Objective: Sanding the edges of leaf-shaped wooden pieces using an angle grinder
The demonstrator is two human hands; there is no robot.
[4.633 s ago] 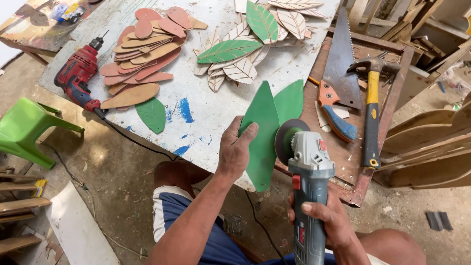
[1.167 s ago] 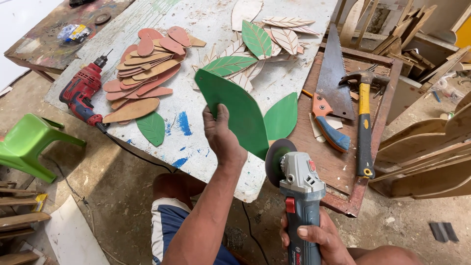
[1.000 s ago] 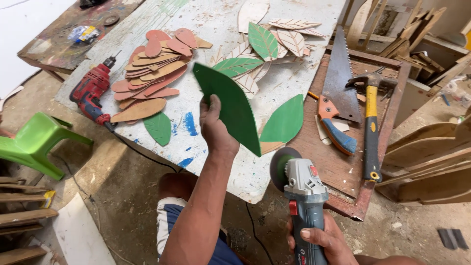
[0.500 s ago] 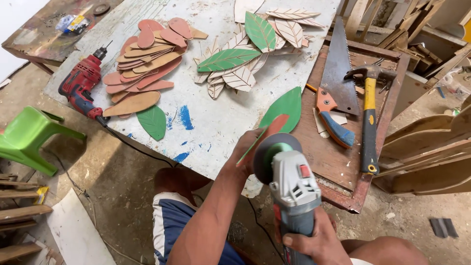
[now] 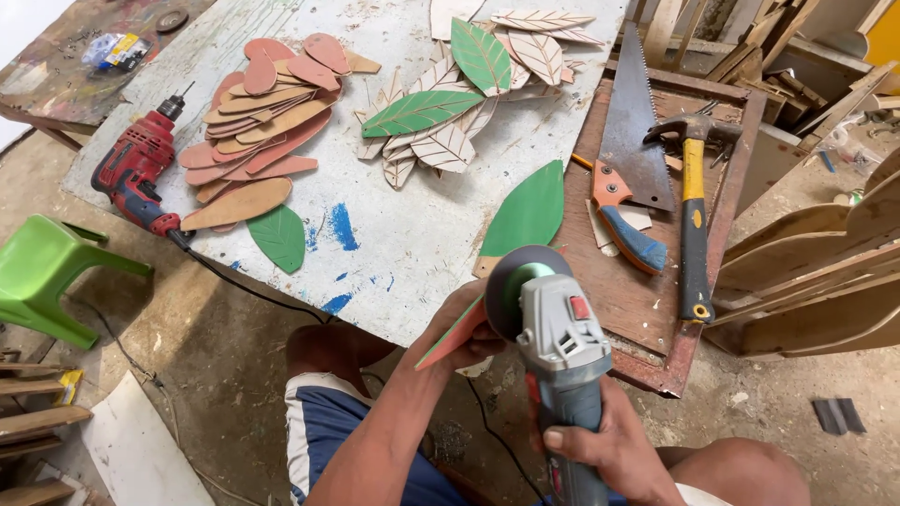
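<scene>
Gripping a grey angle grinder (image 5: 555, 328) by its body, the right hand (image 5: 614, 445) was clenched around the tool near the lower edge of the view, with the sanding disc (image 5: 514, 286) facing left. The left hand (image 5: 461, 323) pinched a thin leaf-shaped wooden cutout (image 5: 450, 339), green on one face and reddish on the other, tilted edge-on so that it touched or lay just beside the disc, at the near edge of the worktable (image 5: 403, 253).

On the table beyond the hands, a second green leaf (image 5: 527, 214) lay just above the disc. A smaller green leaf (image 5: 278, 236) lay to the left, beside a pile of unpainted brown cutouts (image 5: 262, 122). A heap of veined leaves (image 5: 459, 103), two of them green, lay at the far centre.

A red electric drill (image 5: 136, 173) rested at the table's left edge, its cord trailing down. To the right, a handsaw (image 5: 630, 150) and a yellow-handled hammer (image 5: 694, 215) lay on a brown board (image 5: 619, 300). A green plastic stool (image 5: 42, 281) stood on the floor at far left.
</scene>
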